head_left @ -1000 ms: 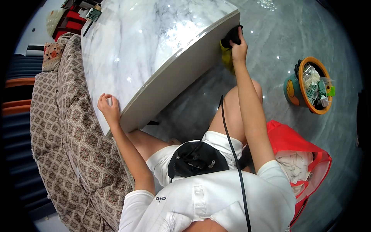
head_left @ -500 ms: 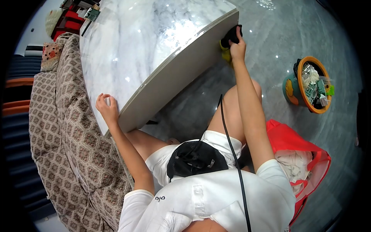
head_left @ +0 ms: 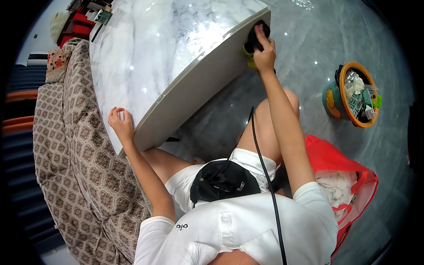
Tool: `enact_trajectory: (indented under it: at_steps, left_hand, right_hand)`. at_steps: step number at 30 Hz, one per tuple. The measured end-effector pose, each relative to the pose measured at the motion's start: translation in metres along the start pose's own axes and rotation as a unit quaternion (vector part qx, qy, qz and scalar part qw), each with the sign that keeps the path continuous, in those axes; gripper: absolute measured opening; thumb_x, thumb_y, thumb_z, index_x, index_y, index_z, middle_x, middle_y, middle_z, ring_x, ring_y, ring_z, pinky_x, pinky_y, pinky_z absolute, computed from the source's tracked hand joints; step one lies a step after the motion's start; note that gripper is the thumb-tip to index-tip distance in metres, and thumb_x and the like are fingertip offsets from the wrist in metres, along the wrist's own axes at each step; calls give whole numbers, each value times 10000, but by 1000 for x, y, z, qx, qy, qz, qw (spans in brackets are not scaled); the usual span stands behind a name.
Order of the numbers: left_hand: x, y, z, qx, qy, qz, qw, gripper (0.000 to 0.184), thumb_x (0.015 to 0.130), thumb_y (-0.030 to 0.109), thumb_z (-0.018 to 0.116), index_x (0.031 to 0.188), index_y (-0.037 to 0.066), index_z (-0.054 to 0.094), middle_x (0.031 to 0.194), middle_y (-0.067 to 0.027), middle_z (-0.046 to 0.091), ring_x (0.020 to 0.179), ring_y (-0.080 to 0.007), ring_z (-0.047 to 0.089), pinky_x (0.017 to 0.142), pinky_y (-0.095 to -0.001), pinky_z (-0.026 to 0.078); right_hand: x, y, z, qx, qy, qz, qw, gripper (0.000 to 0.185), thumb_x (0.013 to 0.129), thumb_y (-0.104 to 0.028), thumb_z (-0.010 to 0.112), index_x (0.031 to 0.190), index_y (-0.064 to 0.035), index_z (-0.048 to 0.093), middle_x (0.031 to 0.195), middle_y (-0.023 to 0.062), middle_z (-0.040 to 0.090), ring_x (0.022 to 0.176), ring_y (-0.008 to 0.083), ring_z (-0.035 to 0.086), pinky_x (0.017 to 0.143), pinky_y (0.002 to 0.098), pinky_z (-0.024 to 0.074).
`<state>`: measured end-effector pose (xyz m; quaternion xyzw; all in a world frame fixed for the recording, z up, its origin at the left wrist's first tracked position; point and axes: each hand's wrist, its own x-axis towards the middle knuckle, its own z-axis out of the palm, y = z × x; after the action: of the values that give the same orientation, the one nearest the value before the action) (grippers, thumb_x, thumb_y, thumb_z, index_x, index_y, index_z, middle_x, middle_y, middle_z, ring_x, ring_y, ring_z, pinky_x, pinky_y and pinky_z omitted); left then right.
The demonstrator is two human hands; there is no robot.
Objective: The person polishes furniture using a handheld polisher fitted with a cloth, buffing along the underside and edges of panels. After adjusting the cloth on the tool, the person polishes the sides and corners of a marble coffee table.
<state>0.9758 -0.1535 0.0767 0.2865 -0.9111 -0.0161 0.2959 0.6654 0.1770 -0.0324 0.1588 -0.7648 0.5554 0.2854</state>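
Note:
A glossy white marbled table with a deep pale side panel stands in front of me. My right hand holds a black and yellow cloth against the far right end of the panel, fingers pressed over the black part. The yellow part hangs below. My left hand rests at the near left edge of the tabletop, fingers curled and a little apart, with nothing visible in it.
A green bin with an orange rim holding litter stands on the grey floor at right. Nearer is a red bag with pale cloth inside. A patterned sofa lines the left. A black cable crosses my lap.
My right hand with the cloth has moved slightly left and up, from the panel's end edge onto its face. My left hand has stayed on the table edge.

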Motion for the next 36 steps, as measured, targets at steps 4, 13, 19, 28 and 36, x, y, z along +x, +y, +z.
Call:
enact_trajectory:
  at_steps: [4,13,19,28,36]
  left_hand:
    - [0,-4,2,5,3,10,1000,178,754,167,557,870,33,571,1114,-176,501,1084,-320,412,932,-409,295]
    - [-1,4,0,-9,4,-1,1000,152,755,142,557,859,32,565,1105,-170,498,1083,-318,408,928,-409,305]
    - [-1,4,-1,-4,2,2,1000,153,763,149,557,859,30,565,1110,-156,507,1087,-304,418,931,-397,304]
    - [0,3,0,-2,12,5,1000,154,765,152,557,857,28,566,1089,-157,518,1070,-304,436,929,-393,308]
    - [0,0,2,0,17,17,1000,157,763,151,557,859,27,568,1083,-159,522,1060,-310,444,922,-398,314]
  right_hand:
    - [-3,54,16,0,-53,336,940,611,667,51,471,1226,-193,493,1204,141,505,986,282,511,874,312,403]
    - [5,26,8,167,38,257,951,591,676,100,473,1237,-84,474,1239,109,491,945,186,519,863,253,394]
    - [6,4,2,98,-9,23,995,629,629,98,469,1184,-191,529,1261,-23,480,908,242,443,889,267,351]
    - [-3,46,21,262,29,382,886,693,595,133,386,1265,-40,419,1218,220,477,1052,279,514,893,279,378]
    - [6,35,8,173,11,102,980,743,630,173,455,1290,-164,407,1263,144,460,1083,218,481,911,245,344]
